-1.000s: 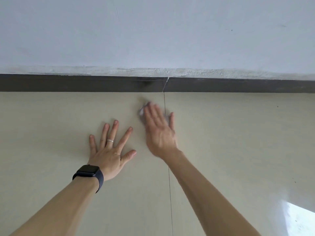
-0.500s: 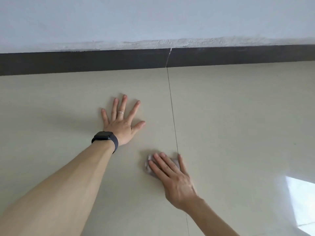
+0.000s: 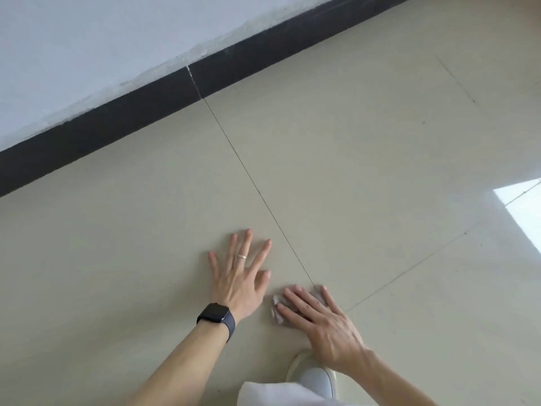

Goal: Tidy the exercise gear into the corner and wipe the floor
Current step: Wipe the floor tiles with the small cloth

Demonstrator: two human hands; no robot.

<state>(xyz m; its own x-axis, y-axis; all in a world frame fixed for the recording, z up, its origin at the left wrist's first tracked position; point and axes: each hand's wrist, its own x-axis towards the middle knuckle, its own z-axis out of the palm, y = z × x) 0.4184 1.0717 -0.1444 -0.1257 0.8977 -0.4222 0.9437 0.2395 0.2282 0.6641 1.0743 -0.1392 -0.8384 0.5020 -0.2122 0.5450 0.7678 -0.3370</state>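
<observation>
Low in the view, toward six o'clock, we found the small crumpled pale-grey cloth (image 3: 276,313) lying on the glossy beige tiled floor (image 3: 117,230), pinned under the right hand (image 3: 325,323). That hand lay flat on top, fingers straight and slightly spread, none curled round the fabric. A bunched edge of the cloth showed at nine o'clock of the fingers.

At ten o'clock of the cloth, just beside it but apart, the left hand (image 3: 238,278) rested palm-down on bare tile, fingers splayed wide, holding nothing. It wore a thin silver ring (image 3: 241,256) and a dark wristwatch (image 3: 216,313).

A thin grout line (image 3: 254,183) ran from the cloth toward eleven o'clock to the black skirting board (image 3: 117,121), which crossed the view from nine to one o'clock under the white painted wall (image 3: 73,39). We noted a bright patch of reflected light (image 3: 524,212) at three o'clock and a white shoe toe (image 3: 317,379) at six o'clock, below the right wrist. No exercise gear showed.

We judged wiping to be the step in hand. The cloth looked thin, soft and very light. On so slick a tile it should glide readily, and might bunch up or slip out from under flat fingers. Pressure across its middle seemed the best hold for wiping, and a pinch at the bunched edge for lifting. Whether it was damp, we could not tell.
</observation>
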